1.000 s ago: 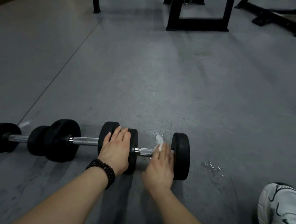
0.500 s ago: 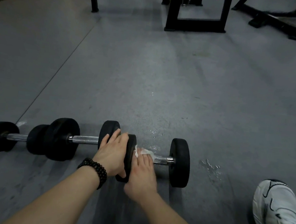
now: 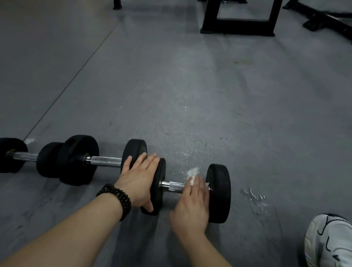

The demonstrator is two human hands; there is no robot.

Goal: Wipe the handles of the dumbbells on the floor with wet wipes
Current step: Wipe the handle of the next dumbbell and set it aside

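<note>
On the floor [image 3: 195,82] just ahead of you, nearest dumbbell [image 3: 219,192] lies left-to-right, handle [image 3: 172,187] running crosswise: your left hand [image 3: 138,180] flat, fingers straight, steadying its left plate [image 3: 158,184], your right hand [image 3: 193,205] nearer the handle's right end, pressing the wet wipe [image 3: 192,174] there.

The grey rubber gym floor [image 3: 174,81] carries three black-plated steel-handled dumbbells [image 3: 104,161] in a row, scattered water droplets [image 3: 255,198], a white sneaker [image 3: 333,248] and black metal frames [image 3: 238,30].
</note>
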